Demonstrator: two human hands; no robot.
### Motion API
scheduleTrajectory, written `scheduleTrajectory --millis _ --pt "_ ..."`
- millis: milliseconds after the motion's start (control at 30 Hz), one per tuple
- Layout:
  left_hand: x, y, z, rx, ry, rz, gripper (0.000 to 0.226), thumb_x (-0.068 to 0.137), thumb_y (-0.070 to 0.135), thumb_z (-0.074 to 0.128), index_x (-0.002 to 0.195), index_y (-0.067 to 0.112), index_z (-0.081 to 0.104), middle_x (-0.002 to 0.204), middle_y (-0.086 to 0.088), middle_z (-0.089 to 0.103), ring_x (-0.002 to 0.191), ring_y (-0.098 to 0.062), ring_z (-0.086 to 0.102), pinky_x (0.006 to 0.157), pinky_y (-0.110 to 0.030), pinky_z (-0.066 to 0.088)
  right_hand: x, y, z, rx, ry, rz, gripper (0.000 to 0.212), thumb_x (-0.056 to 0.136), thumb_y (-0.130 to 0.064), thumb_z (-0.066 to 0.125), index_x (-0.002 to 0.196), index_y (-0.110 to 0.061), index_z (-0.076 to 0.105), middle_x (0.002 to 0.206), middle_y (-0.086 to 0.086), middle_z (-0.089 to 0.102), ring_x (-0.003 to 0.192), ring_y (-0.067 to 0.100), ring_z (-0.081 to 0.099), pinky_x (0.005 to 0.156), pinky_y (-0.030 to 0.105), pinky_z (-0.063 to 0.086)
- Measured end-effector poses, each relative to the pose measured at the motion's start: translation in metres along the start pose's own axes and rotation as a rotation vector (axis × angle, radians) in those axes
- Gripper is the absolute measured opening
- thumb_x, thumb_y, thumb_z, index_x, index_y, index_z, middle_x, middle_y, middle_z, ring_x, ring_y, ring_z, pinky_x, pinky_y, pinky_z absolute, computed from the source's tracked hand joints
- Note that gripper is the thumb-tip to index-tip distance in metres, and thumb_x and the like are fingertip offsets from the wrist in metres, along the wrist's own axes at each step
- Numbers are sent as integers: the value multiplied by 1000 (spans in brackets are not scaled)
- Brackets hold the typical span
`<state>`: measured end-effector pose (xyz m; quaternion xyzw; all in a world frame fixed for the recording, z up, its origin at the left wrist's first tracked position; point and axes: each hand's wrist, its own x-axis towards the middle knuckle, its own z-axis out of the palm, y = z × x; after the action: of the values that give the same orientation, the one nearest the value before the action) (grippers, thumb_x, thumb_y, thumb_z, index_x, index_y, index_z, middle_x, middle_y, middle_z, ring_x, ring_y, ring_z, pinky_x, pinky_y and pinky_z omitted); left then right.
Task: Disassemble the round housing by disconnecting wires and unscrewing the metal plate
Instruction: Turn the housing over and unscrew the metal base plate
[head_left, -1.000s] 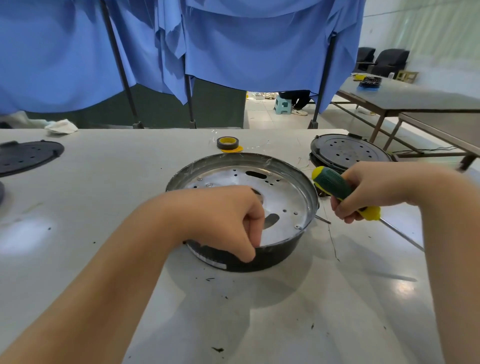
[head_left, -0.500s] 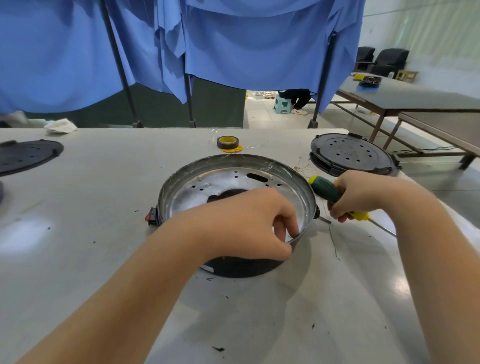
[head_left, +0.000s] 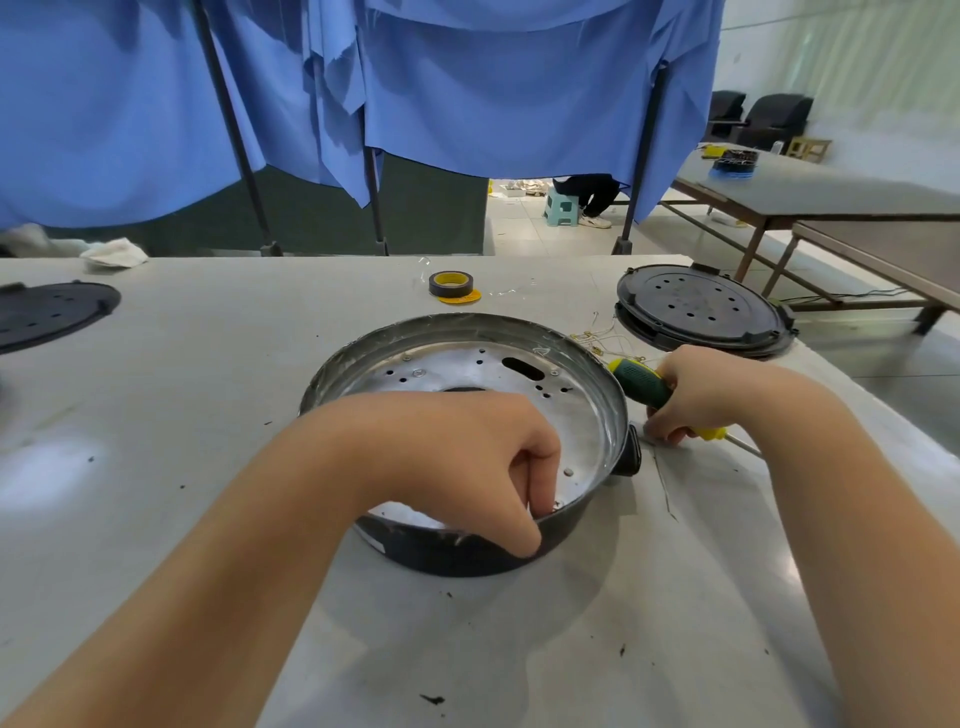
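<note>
The round housing (head_left: 467, 332), dark outside and shiny inside, sits at the table's middle with the perforated metal plate (head_left: 467, 371) lying in its bottom. My left hand (head_left: 467, 457) reaches over the near rim, fingers curled down inside and thumb outside, gripping the housing's near wall. My right hand (head_left: 696, 395) rests on the table just right of the housing and grips a green-and-yellow screwdriver (head_left: 641, 384), its handle toward the housing and its metal shaft pointing away to the right. Thin loose wires (head_left: 597, 338) lie behind the screwdriver.
A black perforated lid (head_left: 701, 312) lies at the right rear near the table's edge. A roll of tape (head_left: 451, 285) sits behind the housing. Another black disc (head_left: 52, 312) is at far left, a white rag (head_left: 111, 253) behind it. Blue curtains hang beyond the table.
My left hand has turned the housing and shifted along its near rim to the right. My right hand with the screwdriver has come down and closer to the housing's right side.
</note>
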<state>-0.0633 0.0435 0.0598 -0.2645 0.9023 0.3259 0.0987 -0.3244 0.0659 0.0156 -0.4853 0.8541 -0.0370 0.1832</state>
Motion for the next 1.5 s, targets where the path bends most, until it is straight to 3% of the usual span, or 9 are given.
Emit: scheduleTrajectory --millis 67,233,367,467,600,833,1000,1133,1500 --pt "1 -1 0 9 10 -2 9 79 29 72 78 26 64 66 13 62 56 -3 55 59 -22 49 -2 0 -4 19 12 -9 17 77 -19 78 86 -9 68 70 5 73 70 20 72 63 30 60" --pt "6 -5 -4 56 34 -26 36 80 59 67 76 23 62 59 14 59 50 2 50 48 -8 39 -18 -9 -23 161 167 -154 20 81 -25 75 91 -15 62 74 3 69 65 12 67 56 23 50" --pt "9 -9 -7 -50 106 7 28 89 47 62 83 20 66 69 11 69 61 2 61 61 -17 51 -47 -27 -44 385 343 -304 18 79 -35 74 83 -21 63 60 -10 70 56 -3 66 52 16 44" --pt "13 -15 -7 -72 201 26 16 89 38 67 88 22 68 75 8 71 65 0 62 65 -20 53 -69 -42 -50 544 411 -397 22 77 -39 76 79 -19 67 59 -10 70 53 -4 65 43 6 43" --pt "17 -20 -5 -60 248 22 9 84 34 73 87 27 68 75 13 67 63 3 60 64 -20 54 -83 -56 -51 790 414 -428 32 72 -42 79 84 -15 67 64 -5 72 58 8 71 55 21 55" --pt "19 -21 -3 -33 189 25 12 81 30 76 87 28 67 81 8 69 68 -6 63 61 -18 53 -79 -79 -41 1360 349 -450 25 79 -27 77 84 -8 61 54 -7 66 60 12 71 55 21 56" --pt "19 -21 -3 0 118 -8 15 80 33 77 88 27 67 80 8 69 67 -5 60 67 -26 54 -75 -86 -32 1349 363 -499 25 79 -30 76 86 -10 61 57 -8 68 68 15 73 60 22 57" --pt "20 -22 -2 58 106 -32 16 79 39 76 86 28 67 79 11 68 62 0 56 59 -18 48 -72 -90 -25 1281 317 -537 20 80 -27 75 84 -12 61 58 -9 68 66 13 73 58 19 56" --pt "21 -24 -3 77 85 -47 16 79 41 76 84 29 67 79 13 68 67 -1 58 63 -20 47 -68 -91 -20 1194 278 -556 21 78 -28 76 85 -14 62 61 -9 70 66 13 73 56 19 55"
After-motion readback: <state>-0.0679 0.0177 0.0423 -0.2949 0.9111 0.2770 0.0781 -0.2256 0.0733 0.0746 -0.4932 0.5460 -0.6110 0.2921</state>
